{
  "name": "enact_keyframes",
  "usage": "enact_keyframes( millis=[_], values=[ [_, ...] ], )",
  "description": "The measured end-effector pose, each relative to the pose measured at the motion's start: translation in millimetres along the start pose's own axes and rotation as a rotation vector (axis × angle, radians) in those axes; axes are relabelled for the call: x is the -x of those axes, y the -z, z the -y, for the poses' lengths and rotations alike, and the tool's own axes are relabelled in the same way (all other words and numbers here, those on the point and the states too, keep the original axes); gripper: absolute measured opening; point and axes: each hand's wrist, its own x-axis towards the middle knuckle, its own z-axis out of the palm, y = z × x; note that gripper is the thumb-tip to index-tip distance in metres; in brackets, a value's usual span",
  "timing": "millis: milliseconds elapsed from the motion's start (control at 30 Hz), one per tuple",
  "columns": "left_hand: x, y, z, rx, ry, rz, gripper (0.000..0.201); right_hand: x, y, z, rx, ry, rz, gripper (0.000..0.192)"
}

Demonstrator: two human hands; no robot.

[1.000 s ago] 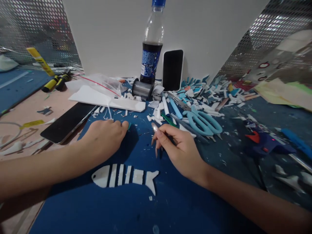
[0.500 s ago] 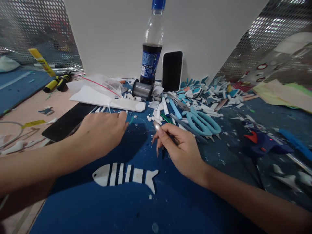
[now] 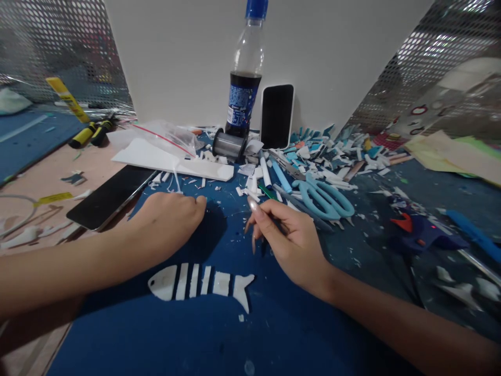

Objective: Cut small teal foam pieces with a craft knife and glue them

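Observation:
My left hand (image 3: 172, 219) is curled closed above the blue mat (image 3: 156, 344), palm down; whatever its fingers hold is hidden. Opposite it, my right hand (image 3: 287, 237) pinches thumb against index finger, the other fingers loosely bent. A faint, thin line shows on or over the mat near the right fingertips, too fine to make out. Below both hands lies a flat white fish cut into several separate pieces: a head (image 3: 163, 283) with a dark eye hole, narrow body strips (image 3: 194, 280), a wider piece (image 3: 222, 283) and a forked tail (image 3: 242, 290). Neither hand touches it.
Behind my hands stand a cola bottle (image 3: 245, 99), a spool of thin line (image 3: 229, 144) and an upright phone (image 3: 277, 116). Blue scissors (image 3: 324, 197) lie among scraps. A glue gun (image 3: 425, 232) is at right, another phone (image 3: 111, 197) at left.
My left hand has moved slightly down toward me, and a small green streak beside it no longer shows. My right hand and the fish pieces stay nearly in place.

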Motion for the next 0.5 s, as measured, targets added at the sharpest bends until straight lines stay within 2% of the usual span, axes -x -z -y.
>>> enact_keyframes(
  millis=[100, 167, 333, 400, 500],
  values=[
    [0, 6.1, 2, 0.121, 0.038, -0.083, 0.013, 1, 0, 1, 0.003, 0.038, -0.043, 0.030],
    [-2, 8.4, 2, 0.363, 0.036, -0.122, 0.018, 2, 1, 3, 0.009, 0.079, -0.075, 0.031],
    [-9, 0.0, -6, 1.222, -0.012, 0.020, 0.029, 3, 2, 8, 0.080, 0.207, -0.113, 0.027],
    [-10, -4.7, -11, 1.432, -0.002, 0.069, 0.030, 4, 2, 9, 0.118, 0.249, -0.120, 0.027],
    [-9, -8.7, -17, 1.628, 0.023, 0.091, 0.030, 4, 1, 9, 0.162, 0.296, -0.120, 0.028]
  ],
)
